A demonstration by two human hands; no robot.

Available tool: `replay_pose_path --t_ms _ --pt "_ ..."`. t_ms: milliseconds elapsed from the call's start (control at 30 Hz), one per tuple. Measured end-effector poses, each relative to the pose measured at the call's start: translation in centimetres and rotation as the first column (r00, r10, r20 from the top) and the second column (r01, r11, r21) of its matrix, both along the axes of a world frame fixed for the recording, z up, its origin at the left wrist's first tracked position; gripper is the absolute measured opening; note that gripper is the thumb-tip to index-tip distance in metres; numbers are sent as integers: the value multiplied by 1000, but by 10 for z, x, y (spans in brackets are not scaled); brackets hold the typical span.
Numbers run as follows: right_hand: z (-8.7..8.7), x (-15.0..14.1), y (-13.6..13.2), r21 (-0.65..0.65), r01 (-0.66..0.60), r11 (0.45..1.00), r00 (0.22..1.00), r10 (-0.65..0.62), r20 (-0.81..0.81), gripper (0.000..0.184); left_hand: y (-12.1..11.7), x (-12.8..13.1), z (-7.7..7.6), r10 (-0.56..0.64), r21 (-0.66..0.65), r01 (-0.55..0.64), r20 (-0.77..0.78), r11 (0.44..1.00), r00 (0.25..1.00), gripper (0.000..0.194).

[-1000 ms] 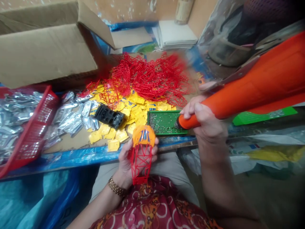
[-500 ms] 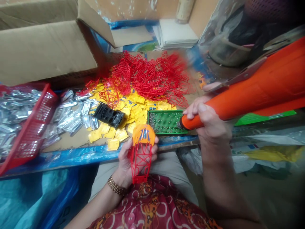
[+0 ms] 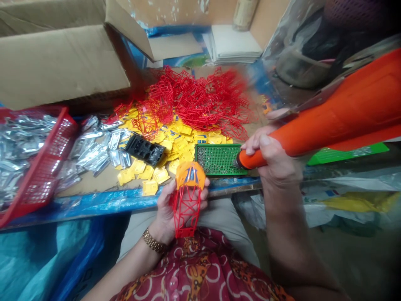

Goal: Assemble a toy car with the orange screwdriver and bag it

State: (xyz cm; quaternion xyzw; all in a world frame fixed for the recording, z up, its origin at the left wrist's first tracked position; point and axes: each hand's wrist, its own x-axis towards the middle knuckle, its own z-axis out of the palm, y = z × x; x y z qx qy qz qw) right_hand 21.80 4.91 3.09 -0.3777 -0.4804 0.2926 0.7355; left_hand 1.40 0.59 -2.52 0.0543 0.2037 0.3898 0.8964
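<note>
My left hand [image 3: 165,211] is closed around a toy car body part, low in front of my lap. This part has an orange hood panel [image 3: 191,174] with a blue emblem and a red lattice cage [image 3: 187,213] joined below it. My right hand [image 3: 275,161] wraps round the front of a big orange power screwdriver [image 3: 332,121]. The driver's dark tip points left and down into a shallow green mesh tray [image 3: 219,146], among small screws. Whether a screw sits on the tip is too blurred to tell.
Behind lie a heap of red cage frames [image 3: 200,98], a pile of yellow panels [image 3: 178,140] and a black toy car chassis [image 3: 145,149]. Silvery parts [image 3: 94,152] lie left, beside a red basket [image 3: 40,167]. A cardboard box [image 3: 62,62] stands back left; a bright green tray [image 3: 347,153] shows right.
</note>
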Motion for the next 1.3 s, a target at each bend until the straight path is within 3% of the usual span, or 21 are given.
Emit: replay_pose_path --t_ms 267,533,733,900,1300 --pt "4 -1 -3 -71 33 997 999 -35 -26 26 1 1 0 -3 6 3 20 1000 1000 50" --pt "0 -1 0 -11 2 1000 1000 -2 16 20 1 0 -4 -11 17 11 14 1000 1000 51" --pt "2 -1 2 -41 15 999 1000 -15 -1 26 1 0 -5 -12 33 12 22 999 1000 51" --pt "1 0 6 -48 -47 998 999 48 22 28 1 1 -5 -13 41 12 27 999 1000 50" --pt "3 0 3 -23 -2 1000 1000 2 -5 23 1 0 -3 -8 39 7 31 999 999 50"
